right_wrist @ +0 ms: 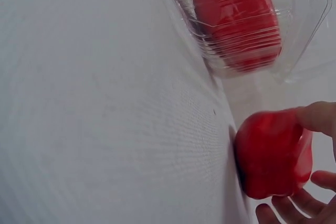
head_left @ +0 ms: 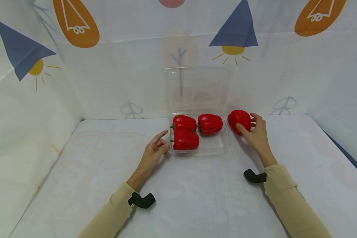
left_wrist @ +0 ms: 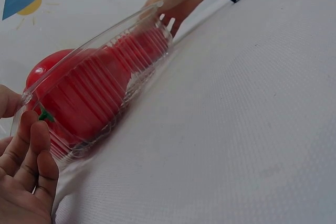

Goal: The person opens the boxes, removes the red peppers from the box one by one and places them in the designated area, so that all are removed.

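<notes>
A clear plastic clamshell box [head_left: 215,145] lies open on the table, its lid [head_left: 197,89] raised against the back wall. Inside are three red bell peppers: one at back left [head_left: 184,123], one at front left [head_left: 185,139] and one at right [head_left: 210,124]. My left hand [head_left: 156,148] is at the box's left side, fingertips touching its wall and rim, with no pepper held. Just right of the box, my right hand [head_left: 256,132] grips another red bell pepper [right_wrist: 273,153] between thumb and fingers. That pepper is outside the box, at the table surface.
The white-covered table [head_left: 193,188] reaches back to a white cloth wall [head_left: 122,72] with printed shapes. Another cloth wall [head_left: 20,132] borders the left side. Black wrist cameras [head_left: 142,200] sit on both forearms.
</notes>
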`<state>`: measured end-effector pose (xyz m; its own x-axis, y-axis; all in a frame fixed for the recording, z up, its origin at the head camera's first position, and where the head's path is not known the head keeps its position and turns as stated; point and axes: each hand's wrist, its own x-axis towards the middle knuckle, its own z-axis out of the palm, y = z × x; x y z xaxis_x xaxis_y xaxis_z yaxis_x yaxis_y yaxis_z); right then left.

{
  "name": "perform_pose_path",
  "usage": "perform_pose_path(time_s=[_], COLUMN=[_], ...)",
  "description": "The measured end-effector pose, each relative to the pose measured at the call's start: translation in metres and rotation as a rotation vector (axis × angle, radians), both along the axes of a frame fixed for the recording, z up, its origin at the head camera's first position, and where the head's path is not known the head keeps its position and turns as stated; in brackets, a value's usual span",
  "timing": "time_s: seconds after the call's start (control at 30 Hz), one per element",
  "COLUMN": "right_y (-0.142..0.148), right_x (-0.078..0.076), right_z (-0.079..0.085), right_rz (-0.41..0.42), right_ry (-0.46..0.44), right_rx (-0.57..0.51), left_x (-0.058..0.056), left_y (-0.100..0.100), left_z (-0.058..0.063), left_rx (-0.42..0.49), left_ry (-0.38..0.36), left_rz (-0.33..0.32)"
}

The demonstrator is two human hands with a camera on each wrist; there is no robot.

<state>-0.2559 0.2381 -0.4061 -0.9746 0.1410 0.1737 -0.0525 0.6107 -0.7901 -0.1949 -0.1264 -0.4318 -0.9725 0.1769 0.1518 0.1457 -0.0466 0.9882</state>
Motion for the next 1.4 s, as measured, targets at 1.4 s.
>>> perform_pose_path(time_s=[1.4], right_y=[-0.034], right_x=[0.018], right_z=[0.029], right_rz=[0.333], right_ry=[0.290], right_rx=[-0.010], left_x=[0.001], left_y=[-0.001], left_z=[0.000], left_rx=[-0.022], left_ry=[-0.004], left_rz=[-0.004])
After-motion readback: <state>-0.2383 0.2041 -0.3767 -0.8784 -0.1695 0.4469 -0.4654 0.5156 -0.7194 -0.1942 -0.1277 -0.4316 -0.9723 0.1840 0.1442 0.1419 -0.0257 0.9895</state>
